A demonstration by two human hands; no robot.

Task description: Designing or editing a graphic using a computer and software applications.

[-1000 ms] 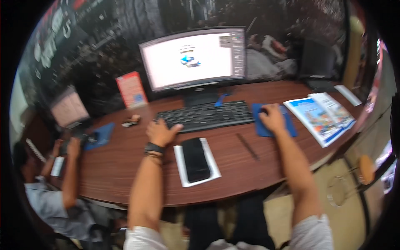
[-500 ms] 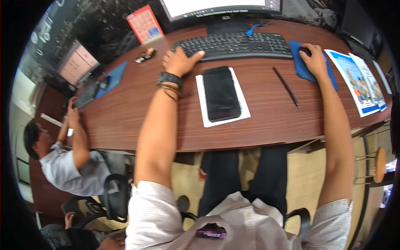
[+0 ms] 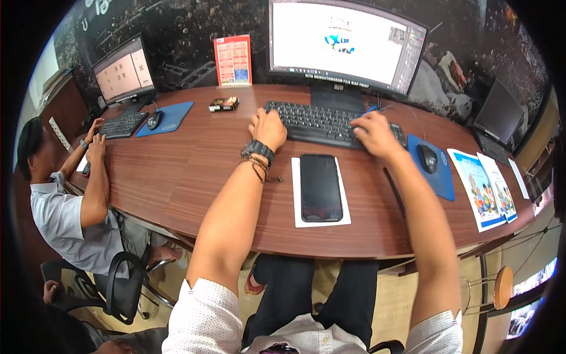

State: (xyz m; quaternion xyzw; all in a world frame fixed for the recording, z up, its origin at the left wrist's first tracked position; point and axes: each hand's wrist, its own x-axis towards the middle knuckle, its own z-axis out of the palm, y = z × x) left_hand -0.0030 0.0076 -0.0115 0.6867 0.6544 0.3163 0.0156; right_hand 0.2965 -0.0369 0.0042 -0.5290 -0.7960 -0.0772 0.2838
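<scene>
A black keyboard (image 3: 321, 123) lies below a wide monitor (image 3: 354, 35) whose screen shows a white page. At its left end rests my left hand (image 3: 268, 128), fingers apart over the keys and thumb hidden; a black watch and cord bracelets circle that wrist. Over the keyboard's right part is my right hand (image 3: 375, 134), its fingers bent and holding nothing. To the right of that hand a black mouse (image 3: 428, 158) sits untouched on a blue mouse pad (image 3: 443, 189). Between my forearms a black phone (image 3: 321, 189) lies on white paper (image 3: 346, 206). A dark pencil-like stick (image 3: 393, 187) is partly covered by my right forearm.
A red desk calendar (image 3: 233, 62) and a small dark box (image 3: 223, 104) stand near the left. Illustrated leaflets (image 3: 483, 194) and another dark screen (image 3: 501, 115) are at right. A seated co-worker (image 3: 71, 203) is beside another computer at left. A round stool (image 3: 503, 287) stands lower right.
My right hand has let go of the mouse and moved left onto the keyboard. My left hand stays at the keyboard's left end. The view has tilted up, showing more of the monitor.
</scene>
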